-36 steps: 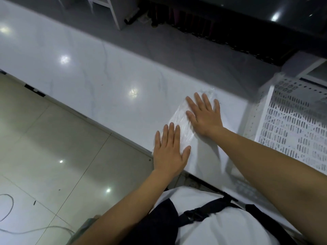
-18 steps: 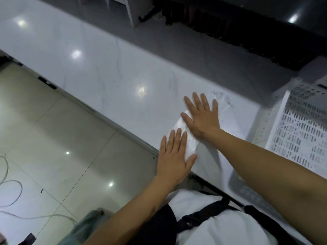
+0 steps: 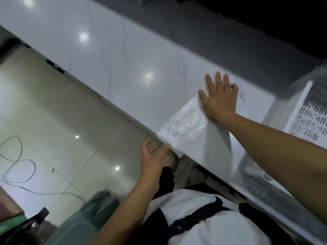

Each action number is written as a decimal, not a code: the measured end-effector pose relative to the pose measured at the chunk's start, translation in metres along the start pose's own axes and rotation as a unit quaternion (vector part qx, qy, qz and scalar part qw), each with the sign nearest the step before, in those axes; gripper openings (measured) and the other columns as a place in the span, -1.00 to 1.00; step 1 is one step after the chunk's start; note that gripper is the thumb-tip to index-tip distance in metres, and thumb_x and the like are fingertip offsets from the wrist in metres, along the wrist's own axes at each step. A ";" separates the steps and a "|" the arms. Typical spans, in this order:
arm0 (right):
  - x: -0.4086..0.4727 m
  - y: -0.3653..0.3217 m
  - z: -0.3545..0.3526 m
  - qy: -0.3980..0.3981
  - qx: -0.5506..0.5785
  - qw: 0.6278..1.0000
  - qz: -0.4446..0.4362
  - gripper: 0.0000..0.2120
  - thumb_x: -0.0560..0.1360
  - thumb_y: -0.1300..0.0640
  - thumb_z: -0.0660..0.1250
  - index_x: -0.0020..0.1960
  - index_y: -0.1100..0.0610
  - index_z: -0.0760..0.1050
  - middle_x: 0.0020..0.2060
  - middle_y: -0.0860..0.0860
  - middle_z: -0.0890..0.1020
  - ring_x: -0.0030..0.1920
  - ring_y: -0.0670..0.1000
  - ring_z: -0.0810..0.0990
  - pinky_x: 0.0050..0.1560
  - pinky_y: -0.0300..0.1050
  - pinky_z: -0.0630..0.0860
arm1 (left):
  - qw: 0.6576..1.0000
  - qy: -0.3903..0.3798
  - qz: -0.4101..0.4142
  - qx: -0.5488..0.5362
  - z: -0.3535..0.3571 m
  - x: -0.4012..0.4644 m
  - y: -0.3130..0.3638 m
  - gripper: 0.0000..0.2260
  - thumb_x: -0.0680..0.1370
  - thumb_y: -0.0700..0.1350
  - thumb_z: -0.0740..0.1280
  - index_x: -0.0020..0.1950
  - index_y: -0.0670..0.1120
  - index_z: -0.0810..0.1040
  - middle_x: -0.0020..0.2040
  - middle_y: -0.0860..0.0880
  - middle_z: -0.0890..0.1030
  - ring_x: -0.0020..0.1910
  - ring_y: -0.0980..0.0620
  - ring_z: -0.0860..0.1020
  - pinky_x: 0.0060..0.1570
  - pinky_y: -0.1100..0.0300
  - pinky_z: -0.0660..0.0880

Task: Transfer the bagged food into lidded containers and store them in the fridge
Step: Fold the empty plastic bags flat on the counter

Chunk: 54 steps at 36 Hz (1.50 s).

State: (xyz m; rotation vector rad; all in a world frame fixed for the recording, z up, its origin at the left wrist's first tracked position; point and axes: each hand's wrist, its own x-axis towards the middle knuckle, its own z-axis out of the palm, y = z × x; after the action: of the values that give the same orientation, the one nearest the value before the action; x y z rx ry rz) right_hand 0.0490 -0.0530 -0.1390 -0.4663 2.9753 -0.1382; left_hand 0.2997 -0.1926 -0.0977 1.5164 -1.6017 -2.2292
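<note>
Clear plastic bag [image 3: 182, 126] lies flat, centre frame; our right hand [image 3: 218, 99] presses it, fingers straight, left hand [image 3: 154, 154] loose (holding nothing). Next, we'd judge, folding it away.

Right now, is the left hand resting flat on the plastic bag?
No, the left hand hangs off the counter edge, only near the plastic bag corner, while the right hand presses the bag's far end.

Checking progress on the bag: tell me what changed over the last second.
The left hand slid off the flattened plastic bag to the counter edge, thumb at the bag's near corner. The right hand stayed flat on its far end; the bag stayed on the counter.
</note>
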 end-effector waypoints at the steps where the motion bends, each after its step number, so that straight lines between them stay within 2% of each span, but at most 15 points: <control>1: -0.004 -0.003 0.001 -0.002 0.003 1.000 0.004 -0.37 0.61 -0.33 -0.25 0.62 -0.12 -0.13 0.63 0.04 -0.07 0.61 0.15 -0.14 0.54 0.22 -0.16 | 0.999 -0.005 -0.028 -0.041 -0.001 0.001 0.005 -0.41 0.47 -0.06 0.53 0.42 0.07 0.34 0.34 -0.10 0.48 0.13 0.03 0.63 0.10 0.09 0.62; 6: -0.031 -0.020 0.006 -0.013 0.012 1.000 -0.005 -0.37 0.62 -0.30 -0.22 0.62 -0.09 -0.09 0.63 0.06 -0.03 0.61 0.15 -0.12 0.53 0.23 -0.17 | 0.998 0.014 -0.041 -0.034 -0.003 0.010 0.020 -0.54 0.51 -0.20 0.50 0.32 -0.01 0.40 0.17 -0.06 0.56 -0.05 0.02 0.68 -0.11 0.10 0.65; 10: -0.041 -0.024 0.001 0.051 0.132 0.990 -0.022 -0.47 0.63 -0.19 -0.06 0.54 -0.04 0.22 0.55 0.03 0.26 0.55 0.08 0.12 0.51 0.16 -0.01 | 0.999 0.006 -0.048 -0.024 -0.006 0.012 0.027 -0.66 0.50 -0.36 0.44 0.21 -0.11 0.51 0.12 -0.13 0.62 -0.14 -0.02 0.67 -0.36 0.16 0.60; 13: -0.051 -0.020 -0.005 0.105 0.207 0.973 -0.013 -0.55 0.62 -0.09 0.08 0.46 0.00 0.36 0.48 0.02 0.36 0.47 0.10 0.21 0.47 0.15 0.06 | 1.000 -0.001 -0.031 -0.002 -0.012 0.015 0.032 -0.67 0.48 -0.37 0.45 0.18 -0.10 0.54 0.09 -0.12 0.64 -0.18 0.01 0.69 -0.37 0.19 0.58; 16: -0.064 -0.022 -0.010 0.110 0.167 0.977 -0.072 -0.54 0.60 -0.09 0.08 0.44 0.01 0.41 0.48 0.05 0.37 0.47 0.14 0.24 0.46 0.19 0.05 | 1.000 -0.008 -0.005 0.030 -0.019 0.029 0.042 -0.68 0.48 -0.35 0.46 0.16 -0.09 0.57 0.09 -0.11 0.66 -0.16 0.02 0.69 -0.37 0.23 0.57; 19: -0.073 -0.032 -0.016 0.063 0.125 0.980 -0.143 -0.47 0.60 -0.15 0.00 0.52 0.00 0.32 0.55 0.06 0.27 0.54 0.13 0.16 0.47 0.19 0.00 | 0.998 -0.017 0.018 0.061 -0.027 0.049 0.060 -0.69 0.49 -0.34 0.45 0.21 -0.16 0.57 0.09 -0.13 0.68 -0.21 0.06 0.69 -0.38 0.24 0.55; 23: -0.082 -0.046 -0.011 -0.051 0.007 0.970 -0.238 -0.37 0.60 -0.29 -0.22 0.63 -0.11 -0.07 0.63 -0.02 -0.07 0.61 0.08 -0.14 0.52 0.27 -0.19 | 0.995 0.009 0.055 0.088 -0.035 0.075 0.095 -0.69 0.52 -0.22 0.46 0.26 -0.18 0.57 -0.03 -0.09 0.63 -0.23 -0.01 0.55 -0.36 0.20 0.40; 26: -0.085 -0.053 -0.004 -0.101 -0.009 0.971 -0.218 -0.38 0.60 -0.31 -0.27 0.61 -0.14 -0.24 0.62 -0.06 -0.22 0.59 0.08 -0.29 0.51 0.31 -0.27 | 0.994 -0.014 0.062 0.091 -0.037 0.087 0.118 -0.70 0.52 -0.14 0.47 0.25 -0.04 0.60 0.03 -0.06 0.62 -0.16 0.00 0.53 -0.20 0.13 0.40; 31: -0.082 -0.083 -0.002 -0.088 0.059 0.986 -0.129 -0.42 0.61 -0.27 -0.30 0.61 -0.17 -0.23 0.62 -0.07 -0.19 0.59 0.05 -0.30 0.48 0.28 -0.34 | 0.987 -0.065 0.054 0.136 -0.040 0.093 0.119 -0.59 0.47 -0.28 0.49 0.29 -0.02 0.56 0.14 -0.12 0.67 0.02 -0.12 0.68 -0.07 -0.03 0.65; 34: -0.078 -0.095 0.002 -0.092 0.060 0.989 -0.097 -0.44 0.62 -0.26 -0.29 0.60 -0.20 -0.23 0.62 -0.07 -0.21 0.59 0.07 -0.31 0.48 0.33 -0.35 | 0.983 -0.064 0.062 0.163 -0.041 0.091 0.113 -0.51 0.46 -0.34 0.47 0.35 -0.06 0.52 0.15 -0.14 0.66 -0.04 -0.09 0.67 -0.39 0.18 0.56; 40: -0.078 -0.095 0.016 -0.083 0.024 0.993 -0.083 -0.40 0.58 -0.31 -0.33 0.58 -0.22 -0.31 0.60 -0.06 -0.28 0.57 0.10 -0.37 0.45 0.37 -0.36 | 0.980 -0.084 0.105 0.145 -0.042 0.083 0.110 -0.52 0.46 -0.41 0.41 0.33 -0.07 0.54 0.06 -0.14 0.69 -0.03 -0.11 0.70 -0.24 0.18 0.61; 46: -0.078 -0.096 0.017 -0.078 0.021 0.993 -0.086 -0.39 0.57 -0.32 -0.34 0.59 -0.21 -0.31 0.58 -0.06 -0.31 0.58 0.11 -0.36 0.46 0.36 -0.36 | 0.958 -0.102 0.183 0.195 -0.012 0.065 0.121 -0.50 0.51 -0.26 0.45 0.38 0.10 0.50 0.07 0.02 0.64 -0.02 0.04 0.66 -0.22 0.25 0.56; 49: -0.074 -0.092 0.012 -0.073 0.074 0.989 -0.106 -0.43 0.63 -0.23 -0.21 0.60 -0.20 -0.24 0.62 -0.02 -0.17 0.60 0.10 -0.26 0.52 0.27 -0.29 | 0.949 -0.119 0.200 0.214 0.007 0.056 0.123 -0.50 0.50 -0.24 0.44 0.36 0.17 0.49 0.04 0.08 0.60 -0.06 0.12 0.62 -0.26 0.34 0.50; 51: -0.071 -0.086 0.003 -0.054 0.263 0.958 -0.102 -0.47 0.66 -0.12 -0.10 0.60 -0.21 -0.13 0.63 -0.06 -0.01 0.61 0.01 -0.10 0.56 0.17 -0.20 | 0.945 -0.136 0.204 0.217 0.020 0.052 0.121 -0.50 0.50 -0.24 0.43 0.35 0.17 0.49 0.04 0.08 0.59 -0.06 0.12 0.62 -0.28 0.37 0.48; 54: -0.069 -0.071 -0.015 -0.054 0.598 0.800 0.008 -0.52 0.70 -0.02 0.06 0.56 -0.30 0.01 0.57 -0.28 0.08 0.52 -0.24 0.15 0.53 -0.03 0.07 | 0.938 -0.169 0.204 0.224 0.040 0.047 0.112 -0.50 0.50 -0.25 0.40 0.34 0.18 0.49 0.06 0.03 0.58 -0.04 0.05 0.62 -0.26 0.33 0.50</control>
State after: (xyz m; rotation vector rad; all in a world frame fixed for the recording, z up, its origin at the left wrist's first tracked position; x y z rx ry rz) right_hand 0.1330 -0.0981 -0.1091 -0.2242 2.1234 -1.7272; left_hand 0.1925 -0.2406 -0.0482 0.7458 -2.3884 -2.0513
